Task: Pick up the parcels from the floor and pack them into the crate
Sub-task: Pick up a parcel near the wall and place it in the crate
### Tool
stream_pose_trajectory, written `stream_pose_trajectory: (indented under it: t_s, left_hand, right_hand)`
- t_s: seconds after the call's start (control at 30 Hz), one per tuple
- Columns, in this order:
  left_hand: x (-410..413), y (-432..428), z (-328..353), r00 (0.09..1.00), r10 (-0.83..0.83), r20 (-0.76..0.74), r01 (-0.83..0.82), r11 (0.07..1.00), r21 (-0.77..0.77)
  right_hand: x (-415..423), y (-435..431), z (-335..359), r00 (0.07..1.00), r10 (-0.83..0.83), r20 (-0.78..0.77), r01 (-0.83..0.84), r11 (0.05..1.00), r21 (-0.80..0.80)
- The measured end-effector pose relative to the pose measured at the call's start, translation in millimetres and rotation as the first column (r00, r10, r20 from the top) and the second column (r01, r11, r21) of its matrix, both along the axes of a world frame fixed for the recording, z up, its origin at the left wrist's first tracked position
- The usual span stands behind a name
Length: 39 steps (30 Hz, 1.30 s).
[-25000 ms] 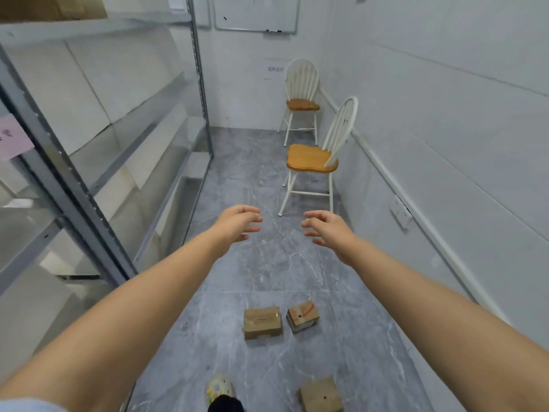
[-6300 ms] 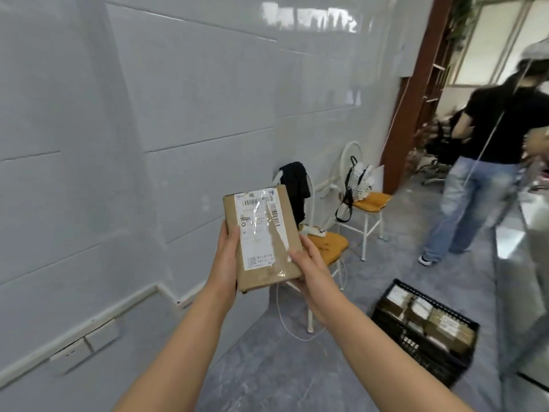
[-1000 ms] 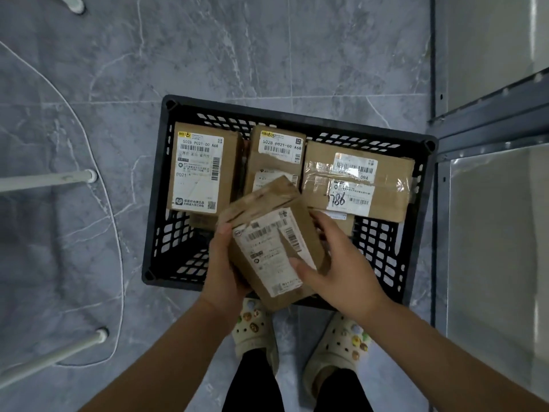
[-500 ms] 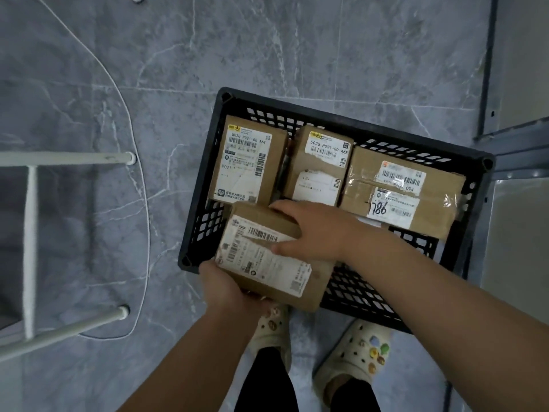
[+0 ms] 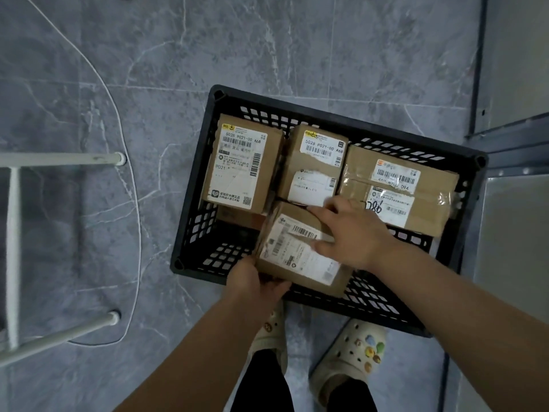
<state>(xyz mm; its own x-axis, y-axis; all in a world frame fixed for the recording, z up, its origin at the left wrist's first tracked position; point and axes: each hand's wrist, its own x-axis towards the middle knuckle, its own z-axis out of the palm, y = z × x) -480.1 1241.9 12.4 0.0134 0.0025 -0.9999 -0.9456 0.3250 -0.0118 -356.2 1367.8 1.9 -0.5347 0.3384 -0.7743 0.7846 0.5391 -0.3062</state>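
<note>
Grey marble-veined floor tiles (image 5: pixel 267 40), viewed straight down from head height. Centre right: black plastic lattice-walled crate (image 5: pixel 341 121), standing on the tiles, long side toward the viewer. Along its far wall, three parcels side by side, labels up: at left, brown cardboard box with tall white shipping label (image 5: pixel 243 168); in the middle, narrower brown box with two white labels (image 5: pixel 315 165), touching the first; at right, wide tape-wrapped brown box with handwritten digits (image 5: pixel 401 191). Beneath the near edge of the left box, sliver of darker reddish-brown cardboard (image 5: pixel 237 217), possibly another parcel (too little exposed to be sure).

Over the near half of the crate: flat brown cardboard parcel with large white barcode label (image 5: pixel 297 257), label up, slightly skewed to the crate walls, far edge just beside the middle box, near edge above the near rim. Left hand (image 5: pixel 255 281) grasping its near-left corner, fingers curled under and out of sight. Right hand (image 5: pixel 353 233) laid flat on top, fingers straight and spread, thumb across the label, nothing enclosed. Not possible to tell whether resting on the crate bottom or carried clear of it.

By the near rim, bottom of view: two cream perforated clogs with coloured charms (image 5: pixel 353 358), black trouser legs above. Left margin: white tubular chair legs (image 5: pixel 59 159) and thin white cable (image 5: pixel 138 209) looping across the tiles, well apart from the crate. Right margin: grey metal shelving frame (image 5: pixel 511 147), just beside the crate's far-right corner.
</note>
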Motion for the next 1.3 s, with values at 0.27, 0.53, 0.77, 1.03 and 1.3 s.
stream_pose_trajectory:
  t_s: [0.27, 0.53, 0.77, 1.03, 1.3]
  left_hand:
    - [-1, 6, -32, 0.997, -0.06, -0.055, 0.055, 0.995, -0.088]
    - [-8, 11, -43, 0.799, -0.561, -0.218, 0.517, 0.825, -0.227]
    - [-8, 54, 46, 0.462, -0.809, -0.364, 0.82, 0.546, -0.171]
    - [-3, 135, 244, 0.278, -0.792, -0.544, 0.942, 0.336, -0.009]
    - [35, 188, 454, 0.071, -0.644, -0.761, 0.997, 0.021, 0.076]
  right_hand:
    - [9, -66, -27, 0.97, -0.192, -0.152, 0.21, 0.971, 0.111]
    - [22, -67, -6, 0.941, -0.272, -0.203, 0.274, 0.962, -0.021]
    - [38, -18, 76, 0.203, -0.964, 0.173, 0.874, 0.099, -0.476]
    - [61, 46, 236, -0.001, -0.999, 0.052, 0.872, -0.026, -0.49]
    - [96, 65, 455, -0.222, -0.943, -0.25, 0.834, -0.05, -0.55]
